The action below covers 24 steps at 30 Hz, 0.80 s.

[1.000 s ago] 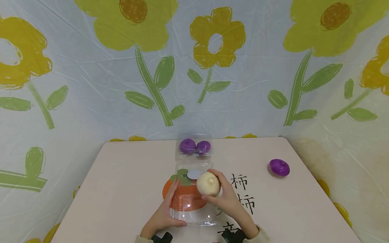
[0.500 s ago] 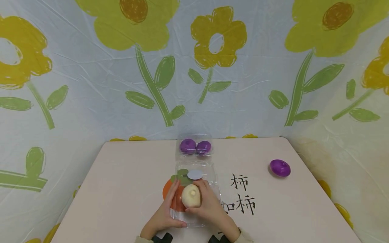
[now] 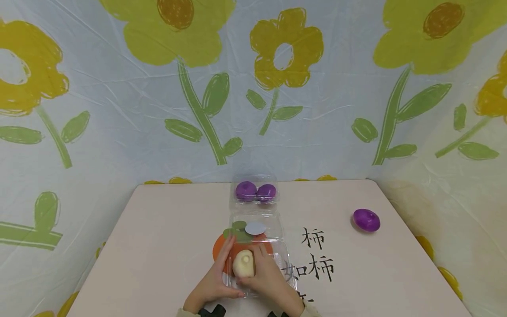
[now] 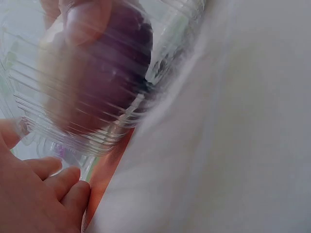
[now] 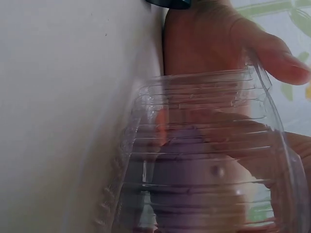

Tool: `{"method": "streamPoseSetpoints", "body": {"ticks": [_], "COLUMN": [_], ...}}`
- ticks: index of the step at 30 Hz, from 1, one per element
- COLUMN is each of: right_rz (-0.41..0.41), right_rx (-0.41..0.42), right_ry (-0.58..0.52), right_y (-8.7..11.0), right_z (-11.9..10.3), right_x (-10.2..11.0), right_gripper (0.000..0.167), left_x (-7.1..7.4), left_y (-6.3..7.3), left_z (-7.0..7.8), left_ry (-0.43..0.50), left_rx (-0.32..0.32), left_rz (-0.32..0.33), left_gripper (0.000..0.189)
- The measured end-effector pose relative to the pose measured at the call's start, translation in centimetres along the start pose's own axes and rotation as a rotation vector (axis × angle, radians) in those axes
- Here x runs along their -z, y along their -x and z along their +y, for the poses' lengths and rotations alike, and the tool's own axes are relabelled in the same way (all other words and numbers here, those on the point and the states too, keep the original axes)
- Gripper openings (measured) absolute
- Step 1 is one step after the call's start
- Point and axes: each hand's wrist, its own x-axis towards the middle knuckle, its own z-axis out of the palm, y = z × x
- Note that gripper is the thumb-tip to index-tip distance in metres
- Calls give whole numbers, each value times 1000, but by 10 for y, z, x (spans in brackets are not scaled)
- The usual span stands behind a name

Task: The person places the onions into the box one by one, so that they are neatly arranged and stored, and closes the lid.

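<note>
My right hand (image 3: pixel 266 275) holds a round, onion-like vegetable (image 3: pixel 243 263), its fingers and thumb curled round the side. A nub stands on its cream top. Its lower part shows dark purple through clear plastic in the left wrist view (image 4: pixel 121 53) and the right wrist view (image 5: pixel 177 179). It sits low in the left part of a clear plastic clamshell container (image 3: pixel 286 255), whose lid (image 3: pixel 273 222) lies folded back. My left hand (image 3: pixel 211 279) rests along the container's left side, fingers straight, thumb stretched across the near left corner.
Behind the lid stands a second clear container (image 3: pixel 255 177) with two purple vegetables (image 3: pixel 246 191) in it. One loose purple vegetable (image 3: pixel 366 220) lies at the right of the table (image 3: pixel 174 229). Orange fruit artwork (image 3: pixel 220 246) and black characters (image 3: pixel 313 237) mark the tabletop.
My right hand has carried the vegetable leftward and nearer to me, from the container's right half into its left part. My left hand has stayed in place.
</note>
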Motion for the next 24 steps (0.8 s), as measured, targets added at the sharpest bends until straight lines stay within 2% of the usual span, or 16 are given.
{"method": "streamPoseSetpoints", "body": {"ticks": [7, 17, 24], "right_rz": [-10, -1, 15], "right_rx": [0, -32, -7], "right_ry": [-2, 69, 90], "right_y": [1, 4, 6], "right_z": [1, 0, -3], "right_x": [0, -2, 3], "right_gripper": [77, 82, 86], "left_x": [-1, -1, 0], "left_y": [0, 0, 0], "left_z": [2, 0, -1], "left_ry": [3, 17, 2], "left_rx": [16, 17, 17], "left_rz": [-3, -4, -5], "left_gripper": [133, 133, 132]}}
